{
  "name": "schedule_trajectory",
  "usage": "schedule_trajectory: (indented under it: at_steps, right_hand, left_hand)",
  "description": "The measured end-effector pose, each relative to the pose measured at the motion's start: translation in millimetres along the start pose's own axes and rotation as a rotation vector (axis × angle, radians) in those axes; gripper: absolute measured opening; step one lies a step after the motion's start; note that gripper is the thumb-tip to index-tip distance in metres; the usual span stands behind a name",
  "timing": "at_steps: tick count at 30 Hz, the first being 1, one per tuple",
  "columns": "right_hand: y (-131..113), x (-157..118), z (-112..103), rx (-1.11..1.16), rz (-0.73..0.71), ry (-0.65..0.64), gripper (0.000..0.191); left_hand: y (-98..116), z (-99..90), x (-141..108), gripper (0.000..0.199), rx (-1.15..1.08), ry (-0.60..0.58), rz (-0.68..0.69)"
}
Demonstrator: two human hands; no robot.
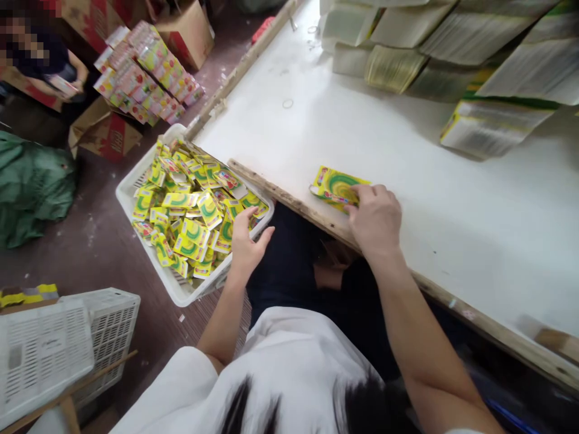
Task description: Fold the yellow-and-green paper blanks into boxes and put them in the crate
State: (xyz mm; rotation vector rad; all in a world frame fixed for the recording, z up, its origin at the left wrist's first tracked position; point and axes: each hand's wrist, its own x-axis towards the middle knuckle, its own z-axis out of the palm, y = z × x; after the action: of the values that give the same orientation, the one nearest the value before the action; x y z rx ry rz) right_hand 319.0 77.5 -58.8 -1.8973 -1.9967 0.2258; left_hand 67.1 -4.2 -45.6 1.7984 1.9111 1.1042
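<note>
My right hand (376, 220) grips the right end of a yellow-green packet (337, 185), which lies on the white tabletop (425, 229) near its wooden edge. Whether this is one packet or a small stack, I cannot tell. My left hand (248, 244) is over the right rim of a white plastic basket (181, 295), its thumb and fingers apart and nothing between them. Many small yellow-green packets (192, 232) fill that basket in a loose heap, a few with red and white parts.
Stacks of flat paper pieces (488, 126) stand at the table's back right. Left of the table are pink-yellow boxes (145, 72), cardboard cartons (185, 33), green cloth (34, 187) and white crates (45, 355). A person (45, 60) is at the upper left.
</note>
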Motion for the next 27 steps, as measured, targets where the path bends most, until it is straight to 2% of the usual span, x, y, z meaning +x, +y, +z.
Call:
schedule_trajectory:
  at_steps: [5, 10, 15, 18, 21, 24, 27]
  right_hand:
    - [4, 2, 8, 0.036, -0.017, 0.019, 0.033]
    - [2, -2, 6, 0.058, 0.003, 0.107, 0.04]
    - [2, -1, -6, -0.173, 0.014, -0.036, 0.022]
    - [5, 0, -7, -0.177, 0.011, -0.036, 0.024]
    - [9, 0, -6, -0.031, 0.018, 0.064, 0.031]
    - [9, -4, -11, 0.221, 0.042, 0.174, 0.038]
    - [-5, -18, -22, 0.528, 0.052, 0.172, 0.049]
  left_hand:
    - [9, 3.6, -2, 0.041, -0.066, -0.052, -0.007]
    - [20, 7.4, -7, 0.035, -0.155, -0.154, 0.033]
    - [27, 10.0, -9, 0.032, -0.192, -0.199, 0.053]
    - [32, 10.9, -10, 0.031, -0.213, -0.229, 0.034]
    - [36, 12.5, -11, 0.029, -0.248, -0.276, 0.013]
    - [38, 17.9, -12, 0.029, -0.333, -0.327, -0.035]
    - [43, 27.8, -11, 0.053, -0.576, -0.359, -0.118]
